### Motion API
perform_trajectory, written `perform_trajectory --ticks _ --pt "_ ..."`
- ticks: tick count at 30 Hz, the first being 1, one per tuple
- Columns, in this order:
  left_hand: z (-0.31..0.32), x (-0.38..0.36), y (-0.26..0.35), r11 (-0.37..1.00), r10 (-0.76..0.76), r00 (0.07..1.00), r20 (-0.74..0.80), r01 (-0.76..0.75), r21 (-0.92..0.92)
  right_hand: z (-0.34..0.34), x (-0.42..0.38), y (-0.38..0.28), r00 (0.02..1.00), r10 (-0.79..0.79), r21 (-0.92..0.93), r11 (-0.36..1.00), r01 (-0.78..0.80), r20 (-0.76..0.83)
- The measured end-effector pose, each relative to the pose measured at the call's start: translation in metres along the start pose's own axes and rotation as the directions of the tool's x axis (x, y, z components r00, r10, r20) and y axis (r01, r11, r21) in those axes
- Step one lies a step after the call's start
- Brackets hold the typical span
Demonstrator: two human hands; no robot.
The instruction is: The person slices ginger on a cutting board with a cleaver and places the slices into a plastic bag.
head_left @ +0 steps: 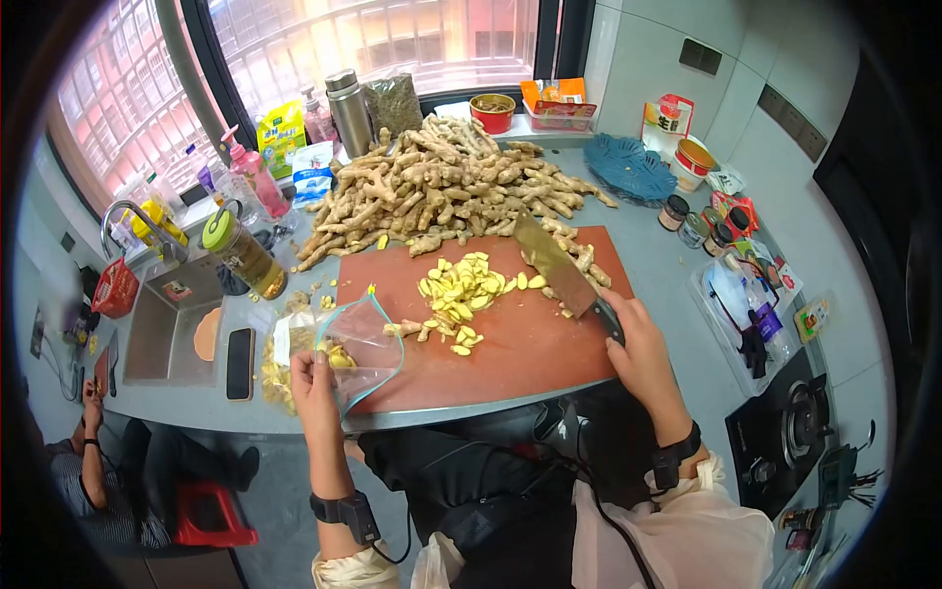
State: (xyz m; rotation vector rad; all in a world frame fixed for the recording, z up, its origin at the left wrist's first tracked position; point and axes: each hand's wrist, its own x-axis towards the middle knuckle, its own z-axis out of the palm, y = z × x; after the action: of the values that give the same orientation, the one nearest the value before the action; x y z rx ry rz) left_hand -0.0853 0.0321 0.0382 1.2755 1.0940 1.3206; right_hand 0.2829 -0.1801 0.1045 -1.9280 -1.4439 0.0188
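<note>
My right hand (pixel 636 339) is closed round the dark handle of a cleaver (pixel 556 263), whose broad blade tilts up and away over the right part of the red-brown cutting board (pixel 500 368). In my left hand (pixel 314 383) the rim of a clear zip bag (pixel 365 339) is pinched; its mouth gapes toward the board and some yellow pieces show inside. Sliced ginger (pixel 461 290) lies in a loose heap mid-board, with a small ginger piece (pixel 407 329) beside the bag. Behind the board rises a big pile of whole ginger roots (pixel 442 182); a few roots lie beside the blade.
Left of the bag lie a phone (pixel 240 363) and a sink (pixel 172 329). A green-lidded jar (pixel 240 250) and a steel flask (pixel 348 113) stand farther back. Spice jars (pixel 692 231), a tray (pixel 741 319) and a stove (pixel 800 422) line the right. Another person (pixel 98 471) sits at far left.
</note>
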Motion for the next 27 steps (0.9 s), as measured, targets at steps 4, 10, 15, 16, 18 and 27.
perform_trajectory --ticks 4,10,15,16,18,27 --pt "0.002 -0.001 0.002 1.0 -0.016 1.0 0.008 0.016 -0.007 -0.003 -0.002 0.005 1.0 0.005 -0.016 1.0 -0.005 -0.004" --pt "0.001 -0.001 -0.001 0.999 -0.021 1.0 0.01 0.021 -0.032 0.014 -0.006 0.001 0.999 -0.006 -0.099 0.995 0.01 0.043" --pt "-0.001 -0.001 0.0 1.0 -0.014 1.0 0.004 0.014 -0.023 0.015 -0.008 -0.006 0.994 -0.044 -0.01 0.999 0.045 0.105" --pt "-0.002 0.0 -0.001 1.0 -0.014 1.0 0.005 0.015 -0.024 0.013 -0.007 -0.007 0.994 -0.044 -0.01 0.999 0.045 0.105" --pt "-0.003 0.0 -0.003 0.999 -0.01 1.0 0.01 0.01 -0.038 0.008 -0.004 -0.007 0.998 -0.058 -0.019 0.998 0.059 0.037" --pt "0.002 -0.002 0.004 1.0 -0.024 1.0 0.001 0.024 -0.019 0.013 -0.008 -0.001 0.998 -0.017 -0.111 0.994 0.024 0.055"
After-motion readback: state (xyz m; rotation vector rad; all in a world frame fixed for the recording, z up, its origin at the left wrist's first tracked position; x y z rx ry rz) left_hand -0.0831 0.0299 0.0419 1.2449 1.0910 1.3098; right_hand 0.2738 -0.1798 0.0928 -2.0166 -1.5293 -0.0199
